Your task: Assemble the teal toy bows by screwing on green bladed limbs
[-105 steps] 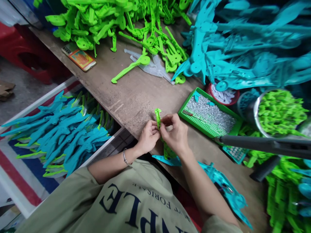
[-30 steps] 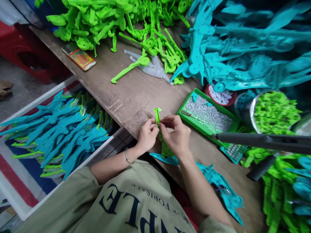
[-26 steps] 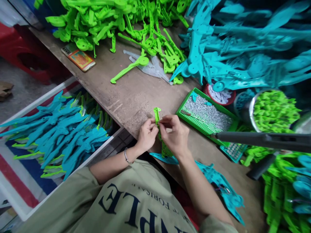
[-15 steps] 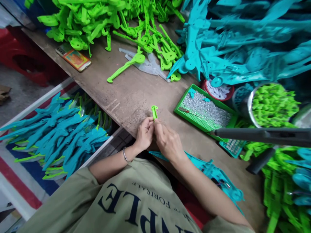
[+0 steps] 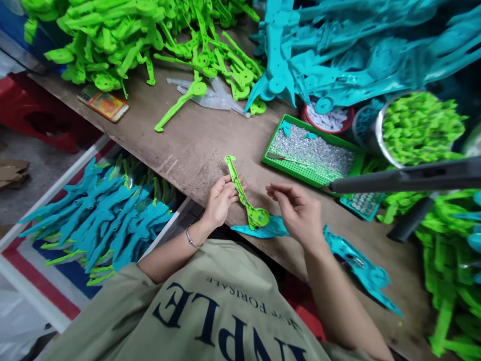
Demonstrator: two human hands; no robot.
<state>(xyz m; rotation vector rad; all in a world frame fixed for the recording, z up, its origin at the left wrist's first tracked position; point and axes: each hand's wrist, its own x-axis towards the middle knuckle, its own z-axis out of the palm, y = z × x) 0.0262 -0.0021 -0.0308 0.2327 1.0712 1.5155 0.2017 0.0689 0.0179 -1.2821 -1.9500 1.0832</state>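
In the head view, my left hand (image 5: 219, 202) holds a long lime-green plastic arm (image 5: 237, 181) between thumb and fingers. The arm has a round disc at its lower end and a hook at its top, and a thin dark wire runs along it. My right hand (image 5: 303, 214) is apart from it, to the right, over the bench. Its fingers are loosely curled with nothing visible in them. Beneath the right hand and forearm lies a long turquoise plastic shell (image 5: 353, 260), partly hidden, with small parts and wire inside.
A green tray (image 5: 293, 170) of small metal screws holds a red-handled screwdriver (image 5: 280, 157). Behind stand a red basket (image 5: 351, 118) and a bucket of green pieces (image 5: 421, 130). A black power tool (image 5: 406, 178) juts in from the right. Green parts (image 5: 112, 40) and turquoise shells (image 5: 338, 50) are piled behind.
My right hand has let go of the green arm and moved right. The arm now shows its full length, tilted, in my left hand. The view has shifted slightly.
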